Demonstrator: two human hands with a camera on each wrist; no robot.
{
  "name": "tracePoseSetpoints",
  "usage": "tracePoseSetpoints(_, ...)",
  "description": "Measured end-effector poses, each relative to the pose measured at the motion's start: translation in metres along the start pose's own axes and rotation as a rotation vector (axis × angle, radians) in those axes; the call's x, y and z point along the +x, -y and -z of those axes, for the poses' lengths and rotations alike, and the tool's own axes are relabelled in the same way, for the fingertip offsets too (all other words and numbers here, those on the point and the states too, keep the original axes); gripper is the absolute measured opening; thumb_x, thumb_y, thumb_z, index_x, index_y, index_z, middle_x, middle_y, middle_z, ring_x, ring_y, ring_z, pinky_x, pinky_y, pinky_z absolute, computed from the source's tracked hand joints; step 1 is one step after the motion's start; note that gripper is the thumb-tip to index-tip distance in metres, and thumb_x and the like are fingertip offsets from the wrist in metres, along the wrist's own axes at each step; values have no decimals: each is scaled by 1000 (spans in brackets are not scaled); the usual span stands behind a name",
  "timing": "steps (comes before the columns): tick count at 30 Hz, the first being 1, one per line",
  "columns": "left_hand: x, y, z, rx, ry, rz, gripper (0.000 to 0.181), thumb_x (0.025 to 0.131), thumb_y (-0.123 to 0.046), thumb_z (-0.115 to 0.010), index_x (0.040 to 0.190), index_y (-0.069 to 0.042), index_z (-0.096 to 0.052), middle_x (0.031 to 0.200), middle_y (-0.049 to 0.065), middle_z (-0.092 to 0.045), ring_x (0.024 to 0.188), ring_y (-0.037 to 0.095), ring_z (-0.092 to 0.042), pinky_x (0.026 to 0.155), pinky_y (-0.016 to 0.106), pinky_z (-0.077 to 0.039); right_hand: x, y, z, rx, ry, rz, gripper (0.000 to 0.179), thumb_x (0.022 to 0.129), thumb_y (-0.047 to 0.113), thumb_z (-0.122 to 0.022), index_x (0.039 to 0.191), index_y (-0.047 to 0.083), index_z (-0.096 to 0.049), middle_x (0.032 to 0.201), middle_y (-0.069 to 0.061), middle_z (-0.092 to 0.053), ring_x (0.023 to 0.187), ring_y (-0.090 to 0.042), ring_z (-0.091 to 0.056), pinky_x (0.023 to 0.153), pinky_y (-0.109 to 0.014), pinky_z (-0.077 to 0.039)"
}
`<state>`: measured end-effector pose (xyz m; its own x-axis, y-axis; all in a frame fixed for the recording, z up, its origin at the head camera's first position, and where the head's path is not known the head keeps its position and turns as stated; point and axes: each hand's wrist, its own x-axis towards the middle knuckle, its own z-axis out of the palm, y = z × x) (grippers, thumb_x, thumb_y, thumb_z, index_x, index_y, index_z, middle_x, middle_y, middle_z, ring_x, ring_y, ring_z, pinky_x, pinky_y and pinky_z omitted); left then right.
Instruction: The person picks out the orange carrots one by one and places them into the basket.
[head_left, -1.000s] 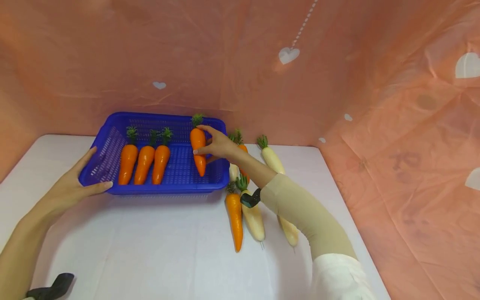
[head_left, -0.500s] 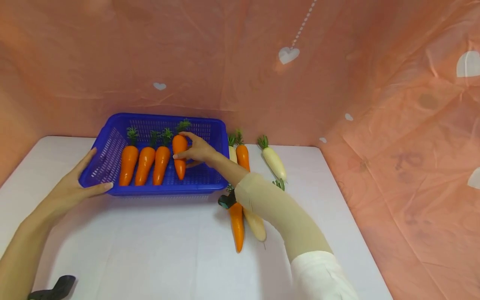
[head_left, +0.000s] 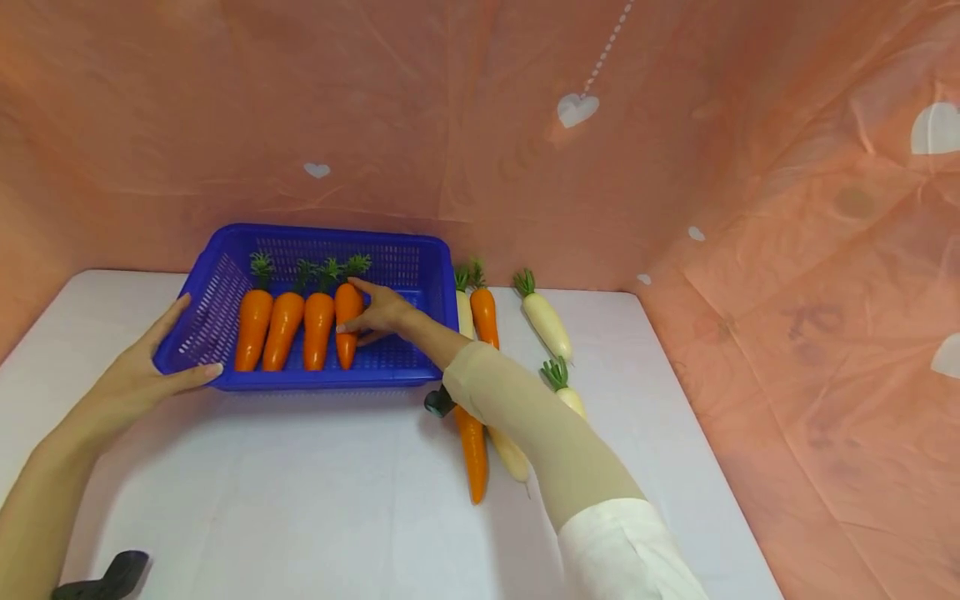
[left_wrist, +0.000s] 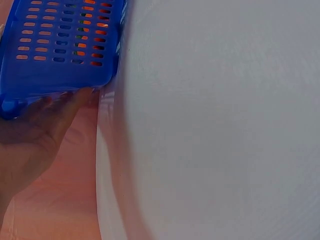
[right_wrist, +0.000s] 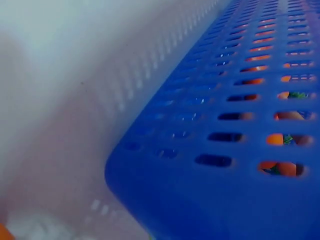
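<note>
A blue plastic basket (head_left: 322, 382) sits at the back left of the white table. My left hand (head_left: 146, 371) holds its front left corner, thumb along the front rim and fingers at the left wall. In the left wrist view, the left hand (left_wrist: 42, 132) meets the basket's slotted side (left_wrist: 55, 70). Inside, a row of three orange carrots (head_left: 282, 329) lies with green tops toward the back. Just right of that row, my right hand (head_left: 382, 312) pinches a fourth carrot (head_left: 347, 304) low in the basket. From the right wrist, the basket's slotted wall (right_wrist: 240, 195) blocks most of the contents.
Right of the basket lie a carrot (head_left: 485, 315) and a white radish (head_left: 546, 325). Nearer, another carrot (head_left: 472, 458) and a radish (head_left: 512, 457) are partly under my right sleeve (head_left: 540, 417). A pink cloth (head_left: 480, 125) rises behind the table.
My right hand has carried its carrot leftward and down inside the basket, beside the row of carrots. The left hand has stayed on the basket's corner.
</note>
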<state>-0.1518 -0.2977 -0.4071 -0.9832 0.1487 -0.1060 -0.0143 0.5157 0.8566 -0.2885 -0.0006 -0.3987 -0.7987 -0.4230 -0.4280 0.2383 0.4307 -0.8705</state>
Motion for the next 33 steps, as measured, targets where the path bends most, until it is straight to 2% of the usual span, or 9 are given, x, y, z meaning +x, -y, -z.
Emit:
tracePoseSetpoints(7, 0, 4, -2, 6, -3, -7, 99, 95, -30, -67, 155, -45, 10, 163, 14, 16, 144, 51, 16, 105, 78, 7, -8, -1, 4, -23, 28, 32, 94, 84, 3, -78, 158, 28, -27, 137, -23, -53, 98, -32, -69, 82, -42, -59)
tracePoseSetpoints(13, 0, 1, -4, 20, -13, -24, 98, 95, -29, -66, 157, -39, 9, 164, 10, 15, 145, 51, 13, 107, 76, 6, -22, -1, 24, -26, 1, 159, 83, 89, 5, -73, 158, 21, -29, 148, -29, -39, 109, -42, -64, 89, -48, -56)
tracePoseSetpoints(16, 0, 0, -2, 10, -16, -20, 98, 95, -28, -66, 157, -40, 9, 164, 11, 15, 145, 50, 14, 107, 76, 7, -28, 1, 35, -36, -31, 232, 79, 89, 8, -75, 156, 19, -34, 148, -27, -40, 107, -43, -65, 89, -49, -56)
tracePoseSetpoints(19, 0, 0, -1, -1, -16, -13, 97, 96, -29, -66, 156, -43, 9, 163, 13, 16, 144, 50, 16, 106, 77, 8, -35, 3, 48, -21, -55, 311, 75, 88, 8, -75, 154, 17, -39, 147, -25, -44, 107, -43, -65, 90, -49, -55)
tracePoseSetpoints(23, 0, 1, -2, -1, -18, -12, 97, 95, -30, -66, 156, -44, 9, 163, 15, 15, 144, 50, 15, 106, 77, 8, -48, 4, 65, 2, -53, 385, 72, 90, 7, -73, 153, 18, -40, 147, -24, -43, 109, -38, -66, 87, -41, -58)
tracePoseSetpoints(26, 0, 1, -2, -1, -24, -18, 97, 95, -29, -66, 156, -44, 9, 163, 15, 15, 144, 50, 15, 107, 76, 8, -56, 1, 77, -12, -61, 419, 71, 91, 8, -72, 153, 18, -39, 148, -23, -43, 108, -32, -67, 83, -35, -59)
tracePoseSetpoints(33, -2, 1, -3, -19, -35, -23, 97, 95, -27, -67, 156, -45, 7, 163, 16, 14, 145, 48, 16, 108, 74, 10, -71, -16, 99, 55, -102, 449, 65, 93, 5, -69, 151, 13, -42, 148, -24, -43, 113, -32, -64, 89, -38, -57)
